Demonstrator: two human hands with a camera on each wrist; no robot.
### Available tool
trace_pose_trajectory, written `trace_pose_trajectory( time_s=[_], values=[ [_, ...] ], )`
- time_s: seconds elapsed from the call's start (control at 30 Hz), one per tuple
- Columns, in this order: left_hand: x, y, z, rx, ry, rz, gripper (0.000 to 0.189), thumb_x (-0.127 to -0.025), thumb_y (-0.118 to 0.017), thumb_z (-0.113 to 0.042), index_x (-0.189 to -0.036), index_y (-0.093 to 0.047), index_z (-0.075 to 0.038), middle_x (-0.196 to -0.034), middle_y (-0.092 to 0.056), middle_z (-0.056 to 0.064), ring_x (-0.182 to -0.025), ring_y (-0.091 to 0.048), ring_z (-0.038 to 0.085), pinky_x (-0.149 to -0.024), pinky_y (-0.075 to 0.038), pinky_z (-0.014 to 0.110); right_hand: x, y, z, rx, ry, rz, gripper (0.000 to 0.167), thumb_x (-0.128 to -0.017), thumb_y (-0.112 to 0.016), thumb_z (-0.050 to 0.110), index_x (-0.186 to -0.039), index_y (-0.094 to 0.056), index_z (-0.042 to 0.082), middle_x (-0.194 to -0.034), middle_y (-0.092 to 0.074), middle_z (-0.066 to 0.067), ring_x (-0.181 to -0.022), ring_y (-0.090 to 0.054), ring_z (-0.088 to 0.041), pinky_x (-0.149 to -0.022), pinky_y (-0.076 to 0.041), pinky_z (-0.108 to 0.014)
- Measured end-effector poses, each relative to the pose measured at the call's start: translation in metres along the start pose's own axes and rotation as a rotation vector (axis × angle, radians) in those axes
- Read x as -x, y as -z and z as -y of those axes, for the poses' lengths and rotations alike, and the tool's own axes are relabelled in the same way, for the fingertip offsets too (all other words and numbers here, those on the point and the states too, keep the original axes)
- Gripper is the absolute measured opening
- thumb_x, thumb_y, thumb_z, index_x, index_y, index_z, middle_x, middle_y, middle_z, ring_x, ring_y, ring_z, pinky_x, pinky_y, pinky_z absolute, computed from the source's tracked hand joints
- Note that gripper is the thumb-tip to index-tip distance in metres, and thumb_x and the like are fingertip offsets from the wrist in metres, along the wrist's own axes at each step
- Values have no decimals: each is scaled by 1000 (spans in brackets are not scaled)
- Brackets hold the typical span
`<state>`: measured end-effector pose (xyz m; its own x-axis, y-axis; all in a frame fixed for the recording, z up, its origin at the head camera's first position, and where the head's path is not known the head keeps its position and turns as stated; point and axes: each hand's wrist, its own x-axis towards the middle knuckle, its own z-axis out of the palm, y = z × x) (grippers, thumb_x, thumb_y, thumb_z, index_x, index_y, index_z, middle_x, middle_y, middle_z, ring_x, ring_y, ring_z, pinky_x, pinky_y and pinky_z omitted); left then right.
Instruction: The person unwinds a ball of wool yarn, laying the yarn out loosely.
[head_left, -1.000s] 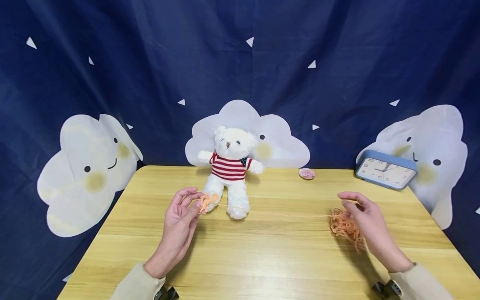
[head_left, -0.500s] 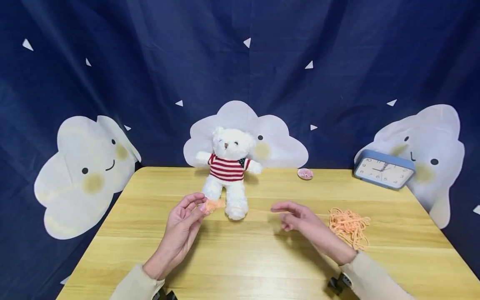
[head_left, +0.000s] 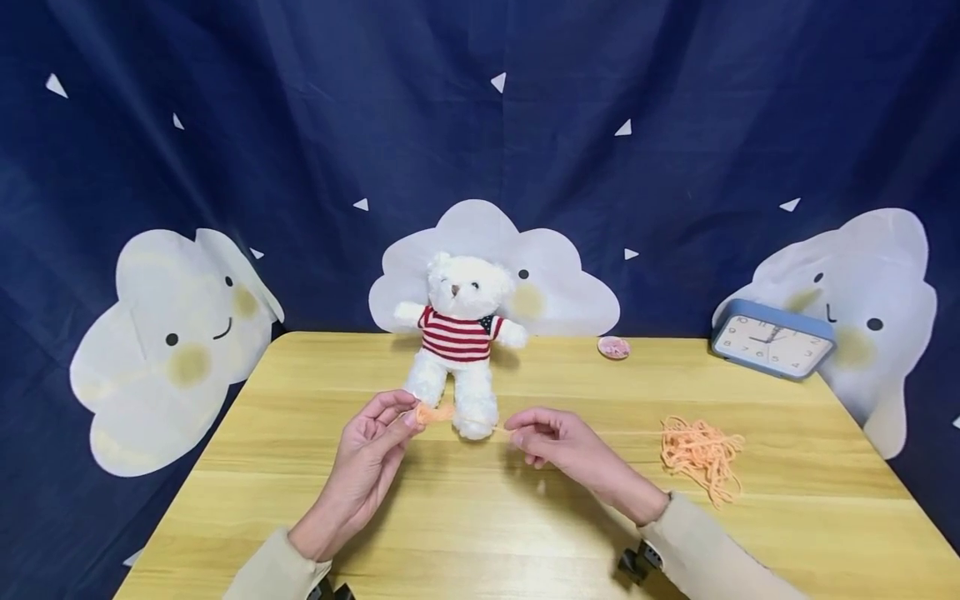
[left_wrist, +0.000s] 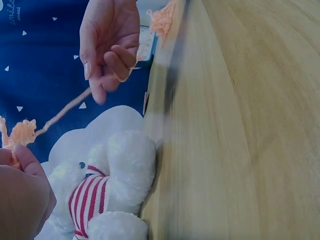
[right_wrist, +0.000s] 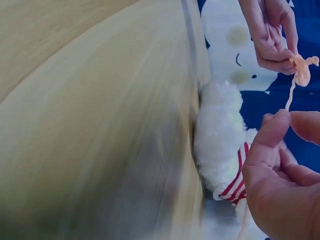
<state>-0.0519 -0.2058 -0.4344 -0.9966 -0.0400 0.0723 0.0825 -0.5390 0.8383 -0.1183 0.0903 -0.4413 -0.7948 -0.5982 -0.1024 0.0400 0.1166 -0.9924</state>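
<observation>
My left hand [head_left: 366,458] pinches a small knotted bundle of peach-orange yarn [head_left: 437,413] between thumb and fingers, in front of the teddy bear's feet. A single yarn strand [left_wrist: 64,110] runs from that bundle to my right hand [head_left: 573,454]. In the right wrist view the strand meets my right thumb and index fingertips, which pinch it; the left wrist view shows it also passing by the curled fingers. From there it trails right to a loose tangled heap of the same yarn [head_left: 699,457] on the table. Both hands are held above the tabletop.
A white teddy bear [head_left: 457,337] in a red-striped shirt sits at the back of the wooden table [head_left: 480,517]. A small pink oval item [head_left: 613,347] lies near the back edge. A blue clock [head_left: 772,340] leans at the back right, before a dark blue curtain [head_left: 562,167].
My right hand has moved left along the strand, from beside the yarn heap to near the bear's feet. My left hand and its bundle have shifted slightly right.
</observation>
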Motion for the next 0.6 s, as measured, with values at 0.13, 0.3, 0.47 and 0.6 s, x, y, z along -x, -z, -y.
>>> trace_pose_trajectory(
  time_s=[0.13, 0.3, 0.47, 0.6],
  values=[
    [0, 1, 0, -21, 7, -16, 22, -105, -64, 10, -123, -65, -1, -120, -69, 7, -103, -70, 14, -97, -60, 26, 4, 4, 2, 12, 0, -52, 31, -105, -72, 12, -119, -67, -15, -96, -72, -13, -79, -62, -14, -72, -57, -24],
    [1, 1, 0, -88, -11, -58, 20, -103, -68, 9, -120, -66, 0, -118, -71, 9, -100, -71, 14, -95, -61, 26, 10, 16, 8, -39, 14, -196, 24, -104, -68, 5, -116, -67, -16, -89, -69, -9, -76, -62, -14, -70, -57, -24],
    [1, 2, 1, -140, -53, -105, 18, -101, -69, 12, -117, -67, 3, -113, -73, 8, -94, -71, 13, -91, -62, 26, 18, 30, 14, -96, 49, -337, 17, -106, -66, 4, -111, -69, -13, -86, -66, -7, -73, -60, -14, -66, -57, -24],
    [1, 3, 1, -146, -68, -129, 17, -101, -69, 13, -115, -67, 3, -111, -73, 8, -92, -70, 13, -88, -62, 25, 26, 40, 17, -107, 69, -428, 11, -106, -67, 3, -106, -72, -6, -84, -66, -6, -71, -59, -13, -64, -56, -24]
  ],
)
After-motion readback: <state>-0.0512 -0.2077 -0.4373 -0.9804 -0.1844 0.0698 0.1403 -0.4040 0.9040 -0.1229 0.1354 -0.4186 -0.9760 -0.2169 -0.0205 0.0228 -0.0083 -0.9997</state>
